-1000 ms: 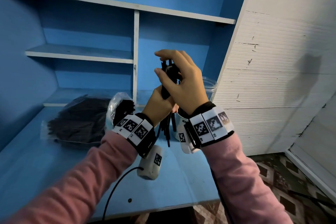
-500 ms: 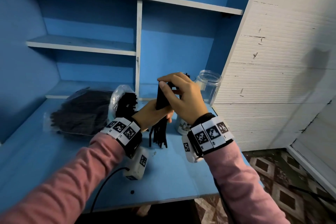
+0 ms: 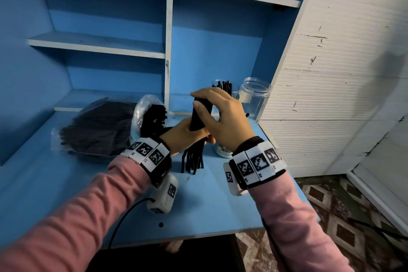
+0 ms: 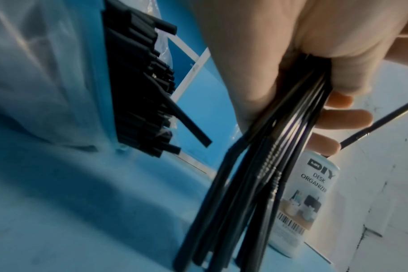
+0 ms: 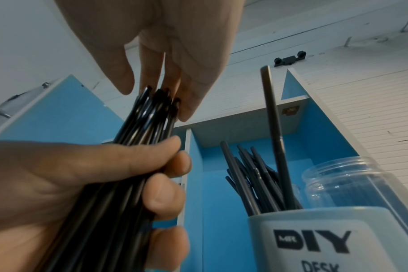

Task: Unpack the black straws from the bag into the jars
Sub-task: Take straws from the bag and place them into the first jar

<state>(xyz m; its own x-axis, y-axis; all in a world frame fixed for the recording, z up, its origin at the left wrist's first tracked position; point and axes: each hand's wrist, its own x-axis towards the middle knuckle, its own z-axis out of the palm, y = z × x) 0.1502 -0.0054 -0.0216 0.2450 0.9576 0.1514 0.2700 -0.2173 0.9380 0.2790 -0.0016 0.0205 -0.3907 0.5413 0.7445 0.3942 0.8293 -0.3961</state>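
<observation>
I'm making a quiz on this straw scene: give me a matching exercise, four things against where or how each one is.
Things:
1. bundle
2. bag
3. labelled jar
4. clear jar

States:
A. empty, by the white wall
B. lying on the table, open end showing straws
C. gripped by the left hand, its top under the right hand
D. already has straws standing in it

Pairs: 1-C, 2-B, 3-D, 4-A

We see our left hand [image 5: 77, 184] wrapped around a bundle of black straws [image 5: 138, 143], while our right hand [image 5: 165, 46] rests its fingertips [image 5: 189, 110] on the bundle's top ends. Beside them stands a labelled jar [image 5: 314, 243] holding more straws [image 5: 252, 180], with a clear jar [image 5: 352, 184] behind.
</observation>
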